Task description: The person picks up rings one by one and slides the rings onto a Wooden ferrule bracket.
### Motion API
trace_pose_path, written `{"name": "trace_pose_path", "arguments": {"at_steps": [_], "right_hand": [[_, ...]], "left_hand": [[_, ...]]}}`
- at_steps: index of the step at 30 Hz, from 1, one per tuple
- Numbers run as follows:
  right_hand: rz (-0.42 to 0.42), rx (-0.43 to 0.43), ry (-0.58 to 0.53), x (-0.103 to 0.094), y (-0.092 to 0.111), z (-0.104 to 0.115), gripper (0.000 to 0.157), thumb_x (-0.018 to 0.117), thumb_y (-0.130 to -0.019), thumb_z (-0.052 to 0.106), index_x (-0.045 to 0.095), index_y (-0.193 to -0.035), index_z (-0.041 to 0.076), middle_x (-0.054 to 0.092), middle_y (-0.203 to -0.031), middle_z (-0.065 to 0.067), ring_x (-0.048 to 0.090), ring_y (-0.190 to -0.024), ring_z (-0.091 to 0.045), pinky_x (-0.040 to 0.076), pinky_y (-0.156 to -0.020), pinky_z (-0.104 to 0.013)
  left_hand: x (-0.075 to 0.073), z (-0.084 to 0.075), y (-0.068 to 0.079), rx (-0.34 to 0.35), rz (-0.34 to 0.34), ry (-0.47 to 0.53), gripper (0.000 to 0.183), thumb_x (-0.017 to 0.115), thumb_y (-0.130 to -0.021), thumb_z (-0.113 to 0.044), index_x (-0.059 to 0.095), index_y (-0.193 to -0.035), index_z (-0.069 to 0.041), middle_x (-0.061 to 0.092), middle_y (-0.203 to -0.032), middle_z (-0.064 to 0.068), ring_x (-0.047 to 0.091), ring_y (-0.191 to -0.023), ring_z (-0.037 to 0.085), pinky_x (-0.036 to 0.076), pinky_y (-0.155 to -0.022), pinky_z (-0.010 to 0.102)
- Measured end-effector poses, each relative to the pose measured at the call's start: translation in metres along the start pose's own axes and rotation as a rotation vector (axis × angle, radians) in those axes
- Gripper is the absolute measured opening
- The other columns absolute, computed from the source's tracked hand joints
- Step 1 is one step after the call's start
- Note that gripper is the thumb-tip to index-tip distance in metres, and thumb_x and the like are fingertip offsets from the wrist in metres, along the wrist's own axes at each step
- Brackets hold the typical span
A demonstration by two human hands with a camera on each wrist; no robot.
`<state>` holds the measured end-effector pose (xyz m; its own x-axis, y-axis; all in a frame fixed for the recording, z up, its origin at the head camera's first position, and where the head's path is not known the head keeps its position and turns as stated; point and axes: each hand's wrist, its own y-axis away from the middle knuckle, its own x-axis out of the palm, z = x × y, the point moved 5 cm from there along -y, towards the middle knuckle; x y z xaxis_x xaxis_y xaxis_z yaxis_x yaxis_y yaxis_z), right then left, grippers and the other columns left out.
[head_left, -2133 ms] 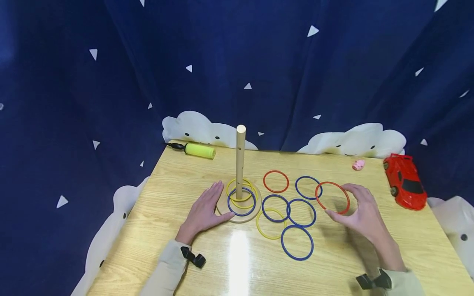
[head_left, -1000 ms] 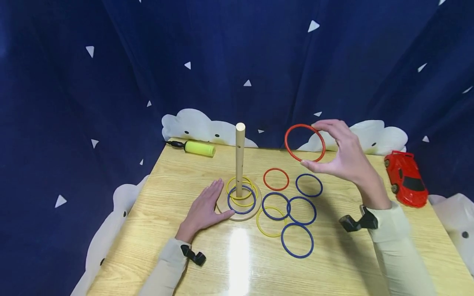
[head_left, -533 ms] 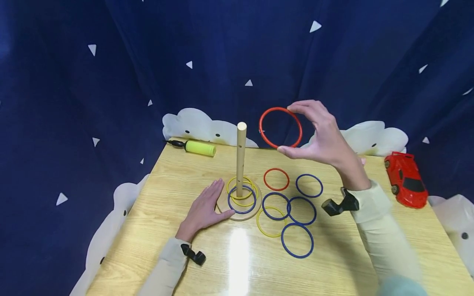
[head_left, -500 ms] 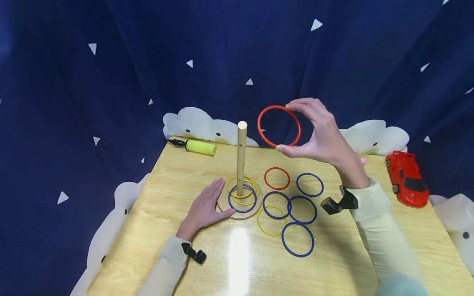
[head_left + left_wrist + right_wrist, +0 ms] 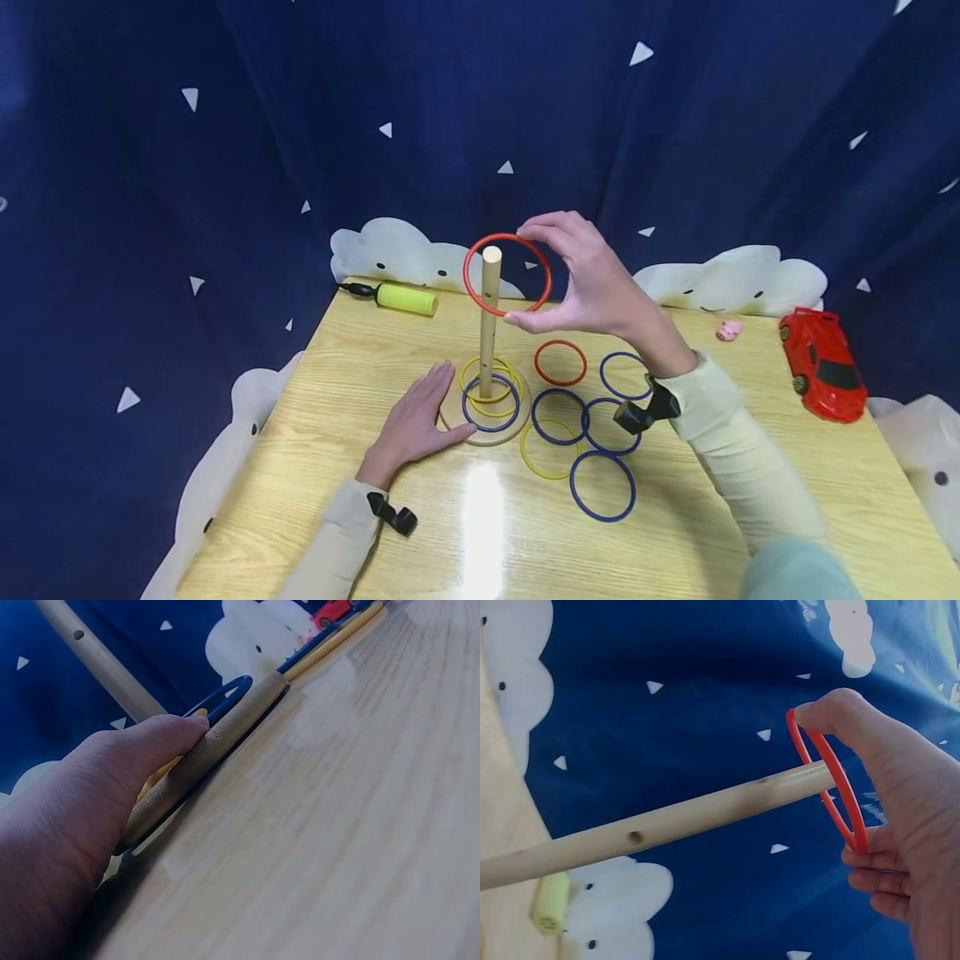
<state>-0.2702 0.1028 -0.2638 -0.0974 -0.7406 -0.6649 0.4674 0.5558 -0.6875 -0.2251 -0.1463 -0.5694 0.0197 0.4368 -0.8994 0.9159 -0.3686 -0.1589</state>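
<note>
My right hand (image 5: 577,279) pinches a red ring (image 5: 502,237) between thumb and fingertips. The ring is at the top of the upright wooden peg (image 5: 487,333); in the right wrist view the peg's tip (image 5: 821,776) shows inside the ring. My left hand (image 5: 412,429) rests at the left edge of the round wooden base (image 5: 491,438), fingers straight, thumb (image 5: 169,739) lying on its rim. Two yellow rings and a blue ring (image 5: 492,431) lie around the peg's foot on the base.
Right of the base lie another red ring (image 5: 560,384), a yellow ring (image 5: 550,477) and several blue rings, some overlapping. A yellow-green pump (image 5: 405,299) lies at the back left. A pink pig figure (image 5: 727,331) and a red toy car (image 5: 822,364) are at the right.
My right hand has lifted the red ring from over the table's right side and carried it left to the peg's top. My left hand has stayed at the base.
</note>
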Motion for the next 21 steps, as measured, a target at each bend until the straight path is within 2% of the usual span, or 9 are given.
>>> {"name": "trace_pose_path", "arguments": {"at_steps": [6,11,21], "right_hand": [[0.077,0.045,-0.002,0.026,0.018,-0.012,0.09,0.096,-0.059,0.049,0.067,-0.128,0.0,0.065,-0.129,-0.011,0.056,-0.12,-0.028,0.045,-0.103,-0.048],[0.132,0.101,-0.008,0.047,0.035,-0.022,0.089,0.095,-0.061,0.051,0.066,-0.129,0.001,0.064,-0.131,-0.012,0.055,-0.125,-0.031,0.044,-0.107,-0.051],[0.254,0.24,-0.022,0.103,0.085,-0.046,0.084,0.092,-0.066,0.055,0.067,-0.128,0.005,0.064,-0.131,-0.008,0.056,-0.126,-0.029,0.046,-0.107,-0.051]], "left_hand": [[0.0,0.0,0.0,-0.007,0.015,-0.007,0.115,0.052,-0.087,-0.086,0.019,-0.168,-0.013,0.018,-0.175,0.001,0.011,-0.161,0.014,0.015,-0.131,0.037],[0.0,0.0,-0.002,-0.01,0.02,-0.012,0.116,0.051,-0.087,-0.087,0.017,-0.168,-0.013,0.016,-0.175,0.001,0.008,-0.161,0.013,0.014,-0.131,0.037],[0.001,-0.001,-0.002,-0.003,0.008,-0.013,0.115,0.052,-0.086,-0.086,0.019,-0.168,-0.012,0.017,-0.175,0.001,0.013,-0.161,0.016,0.017,-0.131,0.039]]}}
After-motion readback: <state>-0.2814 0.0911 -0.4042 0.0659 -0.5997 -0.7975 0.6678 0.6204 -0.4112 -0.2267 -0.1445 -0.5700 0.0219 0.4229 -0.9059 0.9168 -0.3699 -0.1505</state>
